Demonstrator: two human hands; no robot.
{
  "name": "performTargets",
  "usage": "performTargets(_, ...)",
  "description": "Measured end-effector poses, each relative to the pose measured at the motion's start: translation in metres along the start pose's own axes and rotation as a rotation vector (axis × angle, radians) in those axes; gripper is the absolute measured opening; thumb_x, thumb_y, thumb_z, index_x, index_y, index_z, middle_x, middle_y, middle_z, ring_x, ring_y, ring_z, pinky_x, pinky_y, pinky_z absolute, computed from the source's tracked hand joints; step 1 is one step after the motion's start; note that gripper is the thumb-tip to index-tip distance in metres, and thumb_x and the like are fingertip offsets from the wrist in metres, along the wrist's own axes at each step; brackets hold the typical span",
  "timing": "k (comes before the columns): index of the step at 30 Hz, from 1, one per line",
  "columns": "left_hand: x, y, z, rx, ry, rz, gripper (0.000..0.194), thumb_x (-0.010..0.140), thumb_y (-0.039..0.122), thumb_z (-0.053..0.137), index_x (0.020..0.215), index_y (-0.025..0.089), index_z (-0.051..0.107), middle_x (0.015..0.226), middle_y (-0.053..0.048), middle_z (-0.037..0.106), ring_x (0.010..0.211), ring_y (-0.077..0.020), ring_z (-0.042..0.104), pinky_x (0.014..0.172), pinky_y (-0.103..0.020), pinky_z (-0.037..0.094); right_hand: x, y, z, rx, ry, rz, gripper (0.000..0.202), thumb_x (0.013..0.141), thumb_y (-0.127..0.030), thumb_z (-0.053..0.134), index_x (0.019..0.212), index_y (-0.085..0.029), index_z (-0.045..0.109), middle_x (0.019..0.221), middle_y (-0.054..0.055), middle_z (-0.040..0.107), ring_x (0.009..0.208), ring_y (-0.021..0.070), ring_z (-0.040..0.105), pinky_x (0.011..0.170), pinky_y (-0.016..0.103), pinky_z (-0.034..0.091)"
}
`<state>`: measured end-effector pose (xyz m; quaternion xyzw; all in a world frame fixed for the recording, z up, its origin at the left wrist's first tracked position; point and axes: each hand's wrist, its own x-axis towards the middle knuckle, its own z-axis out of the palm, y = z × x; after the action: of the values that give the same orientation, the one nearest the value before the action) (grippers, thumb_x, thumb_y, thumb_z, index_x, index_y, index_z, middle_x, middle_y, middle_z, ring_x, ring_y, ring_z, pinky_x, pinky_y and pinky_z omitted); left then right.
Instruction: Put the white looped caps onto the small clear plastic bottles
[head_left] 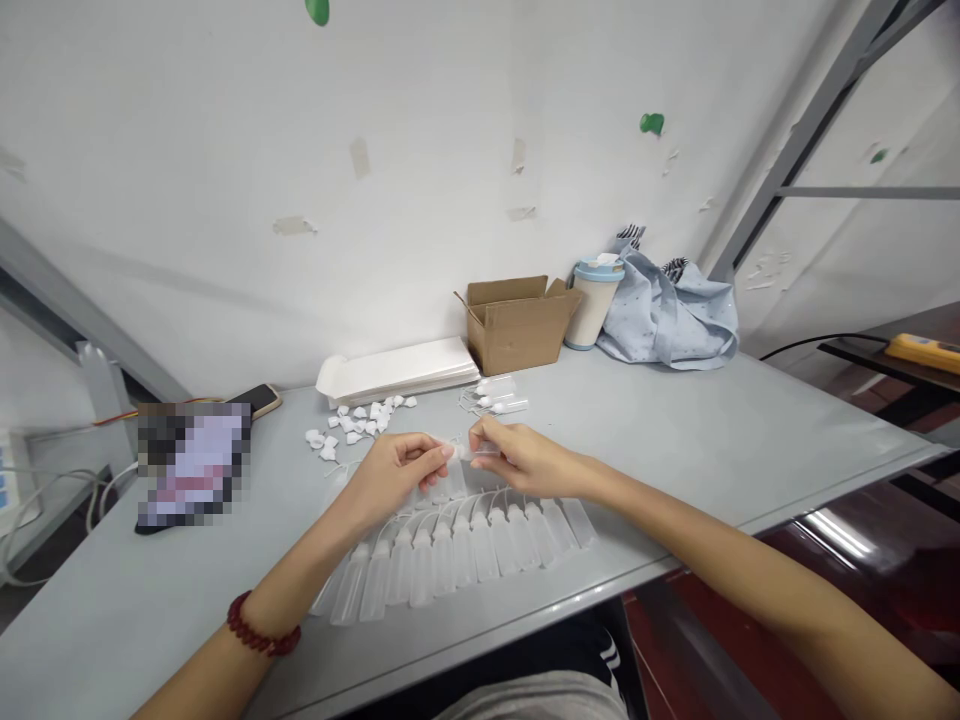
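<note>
My left hand (411, 470) pinches a small white cap-like piece (457, 452) between thumb and fingertips. Just to its right, my right hand (517, 455) grips a clear plastic tube (481, 452) lying sideways, its end meeting the white piece. Below both hands lies a fanned row of translucent tubes (442, 560) with white tops and thin white cords. Loose white pieces (361, 420) are heaped behind my left hand. Several more clear tubes (510, 404) rest beyond my right hand.
At the back stand a stack of white card (401, 372), an open cardboard box (525, 335), a lidded cup (592, 305) and a light blue cloth bag (660, 315). A phone (264, 400) and a blurred-out item (196, 460) lie on the left of the grey table (690, 440).
</note>
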<state>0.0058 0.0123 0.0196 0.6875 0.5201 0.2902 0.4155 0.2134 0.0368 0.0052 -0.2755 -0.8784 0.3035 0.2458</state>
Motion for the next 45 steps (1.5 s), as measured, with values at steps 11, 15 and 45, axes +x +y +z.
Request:
performTargets(11,-0.004,-0.003,0.008,0.081,0.064,0.157,0.022,0.079,0.038,0.057,0.082,0.018,0.066,0.077,-0.004,0.069,0.071,-0.018,0.062,0.067,-0.029,0.05,-0.002,-0.001,-0.005,0.163,-0.022,0.085,0.01,0.089,-0.024,0.049,0.092,-0.019,0.041,0.065,-0.005,0.048,0.053,0.0091,0.038,0.051,0.021,0.03)
performTargets(15,-0.005,-0.008,0.011,0.166,0.135,0.304,0.019,0.08,0.035,0.058,0.086,0.019,0.065,0.086,-0.006,0.07,0.077,-0.0191,0.063,0.073,-0.03,0.051,-0.001,0.0,-0.004,0.331,-0.072,0.132,0.012,0.092,-0.031,0.044,0.091,-0.02,0.039,0.066,-0.004,0.052,0.054,0.0092,0.041,0.051,0.021,0.032)
performTargets(45,-0.009,0.002,0.011,0.193,0.024,0.279,0.027,0.089,0.035,0.047,0.086,0.018,0.069,0.078,-0.002,0.067,0.067,-0.0136,0.056,0.056,-0.021,0.042,-0.002,-0.003,-0.011,0.273,-0.056,0.096,0.014,0.09,-0.03,0.05,0.09,-0.019,0.041,0.069,-0.002,0.059,0.055,0.0078,0.043,0.049,0.019,0.029)
